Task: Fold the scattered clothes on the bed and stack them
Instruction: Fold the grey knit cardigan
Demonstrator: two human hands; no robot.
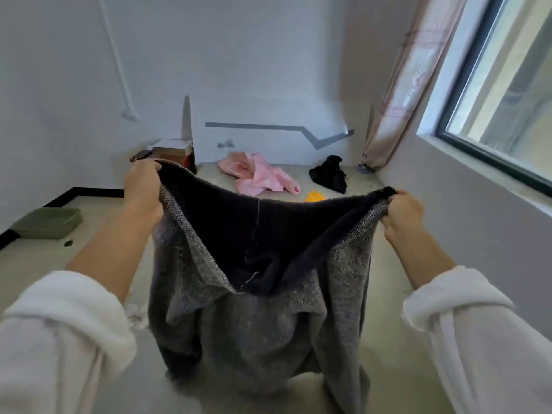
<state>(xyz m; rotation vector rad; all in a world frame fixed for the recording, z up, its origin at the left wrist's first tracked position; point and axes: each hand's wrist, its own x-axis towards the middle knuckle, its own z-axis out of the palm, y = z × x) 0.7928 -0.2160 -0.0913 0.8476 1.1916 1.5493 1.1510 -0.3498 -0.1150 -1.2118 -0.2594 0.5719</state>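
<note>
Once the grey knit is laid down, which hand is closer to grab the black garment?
Right, probably. The right hand pinches the grey knit sweater's edge on the window side, where the crumpled black garment lies on the bed. The left hand would have to cross over.

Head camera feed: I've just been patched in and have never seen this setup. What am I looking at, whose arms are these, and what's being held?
There is no machine here. This is one wide-angle camera worn on a person's head, looking forward and down, so the two arms in white sleeves are the wearer's own.

The left hand and right hand each grip an upper corner of a grey knitted garment, holding it up spread between them. Its inside looks darker, and the lower part hangs down toward the bed, the pale surface below.

Further back on the bed lie a crumpled pink garment, a black garment and a small orange item, partly hidden behind the grey one. None of them looks folded.

To the left is a green tray; a window is on the right.
</note>
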